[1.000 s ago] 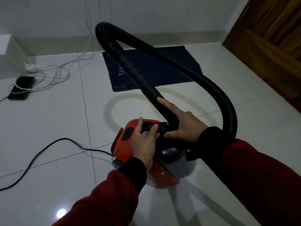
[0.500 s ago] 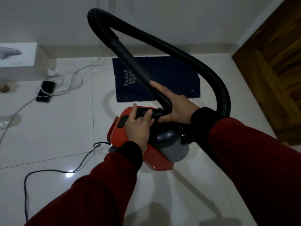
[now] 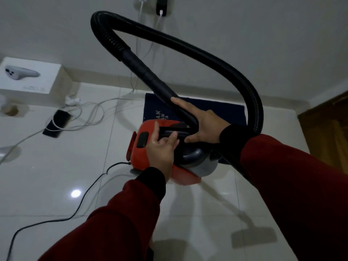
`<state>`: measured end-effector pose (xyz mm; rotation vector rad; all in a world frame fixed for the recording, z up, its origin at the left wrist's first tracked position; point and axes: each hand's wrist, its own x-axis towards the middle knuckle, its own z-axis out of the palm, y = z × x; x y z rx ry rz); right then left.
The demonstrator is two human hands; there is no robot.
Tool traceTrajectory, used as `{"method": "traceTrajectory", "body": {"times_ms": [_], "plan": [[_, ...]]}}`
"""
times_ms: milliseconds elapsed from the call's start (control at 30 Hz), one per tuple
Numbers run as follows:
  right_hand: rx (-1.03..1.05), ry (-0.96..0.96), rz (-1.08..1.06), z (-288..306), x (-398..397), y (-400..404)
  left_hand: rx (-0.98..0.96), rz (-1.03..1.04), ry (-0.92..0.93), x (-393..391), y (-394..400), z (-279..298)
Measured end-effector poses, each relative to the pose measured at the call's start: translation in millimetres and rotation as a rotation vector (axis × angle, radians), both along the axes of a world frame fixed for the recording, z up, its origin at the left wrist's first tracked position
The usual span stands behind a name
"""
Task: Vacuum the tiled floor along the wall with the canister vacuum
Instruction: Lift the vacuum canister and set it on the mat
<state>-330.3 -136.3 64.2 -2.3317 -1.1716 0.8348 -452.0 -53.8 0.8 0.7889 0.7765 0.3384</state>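
I see the red canister vacuum (image 3: pixel 148 147) at the middle of my view, above the glossy white tiled floor (image 3: pixel 47 176), though I cannot tell whether it rests on the tiles or is lifted clear of them. My left hand (image 3: pixel 162 149) lies on top of the canister with its fingers curled around the black carry handle (image 3: pixel 175 131), the thumb stretched up along the red shell beside a dark rectangular button (image 3: pixel 142 140). My right hand (image 3: pixel 203 127) is just to the right of the handle, its index finger stretched up the smooth black wand (image 3: pixel 150 78) while the thumb sits under the handle's end; it seems to be wrapped on the wand's lower part where that meets the canister. Both hands nearly touch at the handle. The ribbed black hose (image 3: pixel 216 59) loops up from the wand, arcs over the canister and drops behind my right sleeve (image 3: pixel 291 185). A black power cord (image 3: pixel 88 191) leaves the canister's left side and trails across the tiles. Beyond the canister a dark blue mat (image 3: pixel 226 112) lies against the wall (image 3: pixel 263 34). Left of the canister a black phone (image 3: pixel 57 123) sits among white cables (image 3: pixel 90 113), and further left stands a white box (image 3: pixel 28 76). Right of the canister is a wooden door (image 3: pixel 327 132).
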Motion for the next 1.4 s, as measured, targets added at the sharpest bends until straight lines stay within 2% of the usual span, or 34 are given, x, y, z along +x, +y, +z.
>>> {"method": "traceTrajectory", "body": {"times_ms": [200, 433, 700, 867, 1100, 1167, 1233, 1300, 1333, 1400], "plan": [[-0.01, 0.005, 0.122, -45, 89, 27, -0.026, 0.097, 0.007, 80, 13, -41], [-0.017, 0.005, 0.275, -130, 167, 47, 0.027, 0.215, 0.097, 146, 10, -121], [0.024, -0.107, 0.365, -232, 217, 66, -0.06, 0.366, -0.021, 202, 21, -232], [0.093, -0.126, 0.386, -277, 230, 63, -0.017, 0.385, -0.091, 217, 23, -283], [0.154, -0.136, 0.367, -295, 236, 59, 0.163, 0.293, -0.079, 227, 35, -310], [0.17, -0.156, 0.34, -294, 234, 56, 0.287, 0.222, 0.016, 225, 36, -310], [0.192, -0.165, 0.314, -290, 231, 55, 0.508, 0.153, 0.203, 220, 38, -303], [0.221, -0.175, 0.287, -284, 231, 55, 0.651, 0.2, 0.346, 215, 42, -287], [0.246, -0.174, 0.27, -279, 231, 55, 0.677, 0.252, 0.326, 214, 44, -274], [0.289, -0.166, 0.248, -264, 229, 55, 0.706, 0.344, 0.141, 217, 51, -245]]}}
